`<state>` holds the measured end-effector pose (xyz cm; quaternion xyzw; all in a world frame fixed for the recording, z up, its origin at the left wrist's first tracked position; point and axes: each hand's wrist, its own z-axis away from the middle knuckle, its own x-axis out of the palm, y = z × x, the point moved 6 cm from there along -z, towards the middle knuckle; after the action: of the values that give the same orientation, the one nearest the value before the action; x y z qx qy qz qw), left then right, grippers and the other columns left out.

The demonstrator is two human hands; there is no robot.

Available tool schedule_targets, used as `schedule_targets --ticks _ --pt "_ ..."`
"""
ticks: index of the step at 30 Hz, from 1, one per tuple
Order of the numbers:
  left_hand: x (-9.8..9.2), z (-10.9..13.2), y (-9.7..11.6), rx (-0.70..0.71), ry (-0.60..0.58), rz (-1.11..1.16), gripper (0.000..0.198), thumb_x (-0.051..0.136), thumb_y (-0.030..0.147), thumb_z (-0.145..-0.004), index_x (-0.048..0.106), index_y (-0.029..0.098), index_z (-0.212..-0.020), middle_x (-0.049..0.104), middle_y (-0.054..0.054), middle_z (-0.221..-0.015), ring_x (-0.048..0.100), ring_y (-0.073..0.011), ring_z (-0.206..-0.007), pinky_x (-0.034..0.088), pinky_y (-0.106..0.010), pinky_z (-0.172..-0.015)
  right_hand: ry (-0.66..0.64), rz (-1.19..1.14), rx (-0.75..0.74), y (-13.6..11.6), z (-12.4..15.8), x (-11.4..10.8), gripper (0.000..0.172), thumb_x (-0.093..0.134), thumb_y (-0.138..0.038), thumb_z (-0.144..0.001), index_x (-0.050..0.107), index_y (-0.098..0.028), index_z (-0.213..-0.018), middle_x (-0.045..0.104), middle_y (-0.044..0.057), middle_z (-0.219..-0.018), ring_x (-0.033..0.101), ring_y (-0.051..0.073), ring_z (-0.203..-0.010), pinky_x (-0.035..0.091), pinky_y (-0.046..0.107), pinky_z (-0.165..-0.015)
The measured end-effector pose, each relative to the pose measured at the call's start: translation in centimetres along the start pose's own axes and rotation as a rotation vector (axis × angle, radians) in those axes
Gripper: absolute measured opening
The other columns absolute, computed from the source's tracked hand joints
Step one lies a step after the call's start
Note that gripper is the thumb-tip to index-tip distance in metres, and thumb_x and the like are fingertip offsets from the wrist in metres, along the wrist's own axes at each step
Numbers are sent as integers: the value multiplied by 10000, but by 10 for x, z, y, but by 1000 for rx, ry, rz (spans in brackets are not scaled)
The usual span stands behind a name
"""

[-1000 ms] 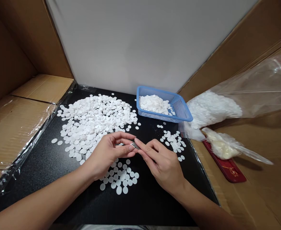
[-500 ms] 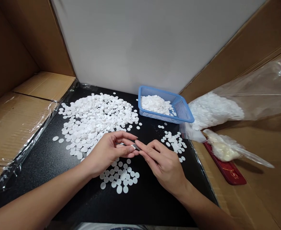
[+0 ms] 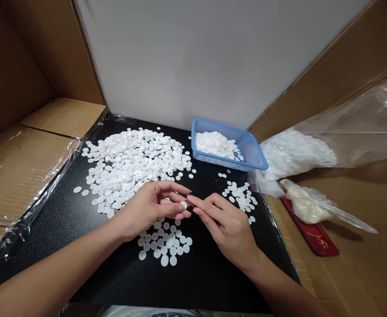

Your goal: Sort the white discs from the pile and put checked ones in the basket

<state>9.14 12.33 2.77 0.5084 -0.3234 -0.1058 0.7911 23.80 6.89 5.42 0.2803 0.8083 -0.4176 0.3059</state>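
My left hand (image 3: 156, 200) pinches a small white disc (image 3: 183, 205) between thumb and fingers. Facing it, my right hand (image 3: 224, 222) grips a thin, dark, blade-like tool (image 3: 189, 203), whose tip reaches to the disc; its exact kind is too small to tell. Under and in front of the hands lies a loose group of flat white discs (image 3: 164, 260) on the black tabletop (image 3: 120, 281). Beyond my left hand spreads a large heap of the same discs (image 3: 127, 160). A smaller cluster of discs (image 3: 242, 196) lies beyond my right hand.
A blue plastic basket (image 3: 229, 165) holding more discs stands at the back right. Beside it rests a clear bag of white pieces (image 3: 295, 152). A knotted bag (image 3: 308, 207) lies on a red case (image 3: 318, 240). Cardboard (image 3: 31, 167) flanks the left; a pale wall (image 3: 196, 61) closes the back.
The disc in my left fingers now faces the camera more fully. The dark tool has shifted slightly, and my right fingertips sit a little farther apart from the left ones.
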Motion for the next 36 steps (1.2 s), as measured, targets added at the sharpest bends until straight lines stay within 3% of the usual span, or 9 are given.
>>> schedule_targets --ticks 6,11,15,20,23,26,29,32,36 --pt "-7 0 -1 7 33 -139 262 773 226 -775 692 161 -1016 746 -41 -918 756 -186 -816 577 -287 -746 36 175 162 37 -2 -5 348 449 -315 -1038 681 -211 -1275 594 25 -785 594 143 -656 486 265 -617" --pt "-21 2 -10 -46 44 -712 129 633 247 -852 735 169 -867 721 -25 -783 682 -180 -738 493 -267 -661 -71 478 372 92 -1 0 359 435 -372 -1023 700 -201 -1196 615 58 -903 622 186 -679 433 292 -523" --pt "-22 7 -17 2 -4 -1031 191 540 140 -843 712 180 -771 662 -13 -783 605 -156 -680 404 -247 -601 -155 621 425 106 0 7 279 489 -352 -1001 692 -218 -1139 612 60 -963 608 189 -666 374 291 -485" --pt "-24 7 -13 101 22 -1148 156 578 107 -804 710 188 -813 572 -14 -834 561 -157 -693 374 -255 -595 -62 629 244 93 -4 6 243 535 -341 -986 702 -174 -1044 620 96 -897 602 260 -814 481 368 -665" --pt "-30 5 -4 132 64 -1180 145 588 94 -812 683 199 -844 569 -9 -856 576 -169 -743 390 -258 -620 -11 371 70 70 -12 15 226 495 -231 -1002 699 -154 -1065 631 102 -909 596 244 -847 524 388 -754" --pt "-32 6 7 249 133 -1176 168 494 122 -909 637 199 -865 602 -23 -903 602 -181 -799 453 -283 -680 -97 64 -86 43 -19 40 293 459 -93 -982 680 -163 -1162 654 109 -1027 611 223 -969 562 367 -847" --pt "-31 14 1 381 142 -1159 180 459 219 -991 602 208 -1100 654 -80 -1126 635 -235 -1041 521 -375 -869 -174 -51 -184 22 -20 63 373 437 -43 -965 661 -181 -1230 659 121 -1145 597 233 -1074 571 396 -915" --pt "-30 29 -19 482 75 -1226 448 503 346 -1010 421 245 -1438 499 -138 -1483 481 -296 -1366 451 -477 -1081 -161 -121 -202 8 -11 70 366 434 -54 -977 676 -197 -1211 677 114 -1129 604 232 -1050 583 400 -899" --pt "-27 47 -36 579 -106 -1317 731 509 478 -983 144 288 -1587 426 -138 -1558 421 -286 -1429 420 -476 -1135 -150 -233 -222 -5 5 63 346 434 -78 -994 666 -203 -1218 707 89 -1084 630 203 -992 585 357 -888"
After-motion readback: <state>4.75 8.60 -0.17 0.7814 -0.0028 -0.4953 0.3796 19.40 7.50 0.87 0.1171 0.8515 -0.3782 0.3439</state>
